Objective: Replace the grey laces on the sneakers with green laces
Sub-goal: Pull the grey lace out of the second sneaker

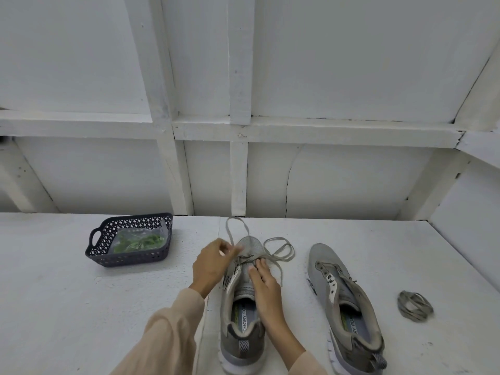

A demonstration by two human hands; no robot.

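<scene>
- You are working on the centre sneaker point(243, 315), low in the middle of the frame on the white table point(81, 307), heel toward the bottom edge and toe pointing up-frame.
- The grey lace point(250, 257) is still sitting in the lowest eyelets near the toe. Its loose ends are looping out over the table above and to the right of the toe.
- Your left hand point(212, 265) is reaching in from the left of the shoe. Its thumb and fingertips are closing together on a strand of the grey lace beside the toe. The fingertips are blurred, so the exact pinch point is unclear.
- Your right hand point(263, 286) is lying over the tongue. Its fingers point(259, 266) are held straight and side by side, pressing down just below the laced eyelets and gripping nothing.
- A beige sleeve point(167, 334) is covering your left forearm at bottom centre.
- The second sneaker point(343, 296) is sitting to the right of the first, apart from it, with its eyelets bare.
- A coiled grey lace point(415, 305) is lying on the table further right, near that shoe.
- The green laces point(140, 240) are waiting in a clear bag inside the dark perforated basket point(127, 258), left of centre, well apart from both shoes.
</scene>
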